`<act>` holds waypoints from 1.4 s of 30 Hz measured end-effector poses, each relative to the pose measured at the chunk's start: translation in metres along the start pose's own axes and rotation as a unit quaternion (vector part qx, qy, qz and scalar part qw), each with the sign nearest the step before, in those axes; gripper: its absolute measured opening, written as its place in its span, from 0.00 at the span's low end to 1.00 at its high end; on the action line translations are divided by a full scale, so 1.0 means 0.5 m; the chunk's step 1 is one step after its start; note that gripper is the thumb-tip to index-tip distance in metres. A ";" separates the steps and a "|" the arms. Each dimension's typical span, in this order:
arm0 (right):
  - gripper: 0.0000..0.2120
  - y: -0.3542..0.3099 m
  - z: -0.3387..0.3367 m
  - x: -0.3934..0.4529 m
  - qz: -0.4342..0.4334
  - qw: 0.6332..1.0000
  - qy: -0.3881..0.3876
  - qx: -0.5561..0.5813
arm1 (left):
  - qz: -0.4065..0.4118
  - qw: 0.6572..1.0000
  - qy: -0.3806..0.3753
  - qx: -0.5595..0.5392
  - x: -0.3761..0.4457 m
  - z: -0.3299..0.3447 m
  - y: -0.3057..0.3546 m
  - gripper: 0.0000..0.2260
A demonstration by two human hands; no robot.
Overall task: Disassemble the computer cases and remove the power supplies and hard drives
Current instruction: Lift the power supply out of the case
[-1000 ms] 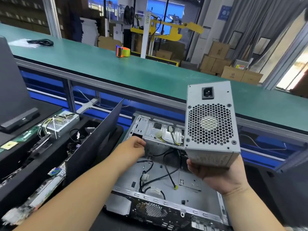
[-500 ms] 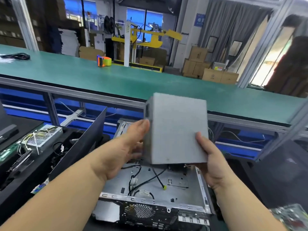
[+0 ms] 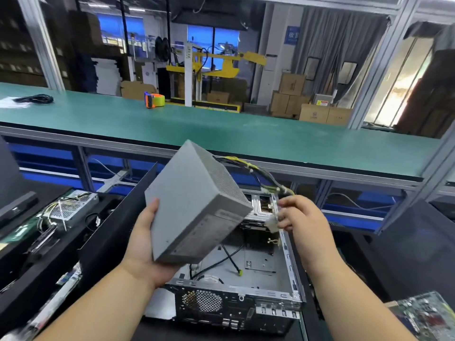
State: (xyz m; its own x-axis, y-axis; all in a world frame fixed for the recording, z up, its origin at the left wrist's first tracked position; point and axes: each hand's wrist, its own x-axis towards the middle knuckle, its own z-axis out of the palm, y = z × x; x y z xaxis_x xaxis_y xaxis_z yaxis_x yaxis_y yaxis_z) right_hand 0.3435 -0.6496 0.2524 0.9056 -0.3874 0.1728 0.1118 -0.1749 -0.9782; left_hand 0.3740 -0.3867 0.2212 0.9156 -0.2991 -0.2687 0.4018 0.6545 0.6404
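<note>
Power supply (image 3: 197, 207) is up in the air over the open computer case (image 3: 246, 279), tilted, one corner pointing away from me toward the green bench (image 3: 221, 134). My left hand (image 3: 145, 244) cups it from below, palm under the near bottom corner, thumb up along the left face, so that hand carries the weight. My right hand (image 3: 299, 217) pinches a white connector (image 3: 272, 222) at the end of the wire bundle (image 3: 258, 173), just beside the unit's right edge. I read that as gathering the loose leads so they don't drag or snag on the chassis rim (judgement, not seen).

Look of the unit: plain grey metal box, matte. Perforated mesh on the upper right face, flat panels elsewhere. Near face shows a paler rectangle, maybe a label patch, text unreadable. Yellow and black wires leave the far top end and loop right and down to the connector.

Case below sits on its side, gutted: bare tray, a few black cables, rear fan grille and ports facing me. Drive bay area behind the unit is partly hidden, can't tell if a hard drive is in it.

Left of me a black bin (image 3: 37, 242) holds another power supply (image 3: 71, 205) with its wires, likely the drop spot. Circuit board (image 3: 423, 316) at lower right.
</note>
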 end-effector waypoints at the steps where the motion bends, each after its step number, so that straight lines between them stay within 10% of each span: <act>1: 0.08 0.008 -0.004 0.002 -0.012 0.999 0.034 -0.038 | -0.007 1.000 -0.001 -0.001 -0.003 -0.003 0.002 0.25; 10: 0.46 0.010 -0.016 0.020 -0.118 0.977 0.081 -0.160 | -0.016 1.000 0.018 -0.009 -0.047 -0.007 0.008 0.32; 15: 0.06 0.007 -0.021 0.040 -0.150 0.974 -0.012 -0.167 | -0.013 0.999 0.028 -0.009 -0.055 -0.008 -0.018 0.31; 23: 0.12 0.021 -0.057 0.030 0.039 0.976 -0.107 0.183 | 0.033 0.998 0.050 -0.024 -0.045 0.019 -0.071 0.22; 34: 0.32 -0.015 -0.201 0.041 0.072 0.978 -0.108 -0.161 | 0.035 0.993 0.079 0.082 0.005 0.139 -0.183 0.19; 42: 0.36 -0.019 -0.352 0.067 0.228 0.956 -0.177 0.048 | -0.039 0.992 -0.019 0.122 0.047 0.221 -0.258 0.26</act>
State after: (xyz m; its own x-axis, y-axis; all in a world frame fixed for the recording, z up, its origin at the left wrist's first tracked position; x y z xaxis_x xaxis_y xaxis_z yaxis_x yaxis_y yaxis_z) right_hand 0.3009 -0.8203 0.2877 0.9492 -0.0708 -0.3066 -0.3053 0.0291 -0.9518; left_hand 0.3420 -0.5550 0.2119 0.8785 -0.3710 -0.3011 0.4522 0.4424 0.7745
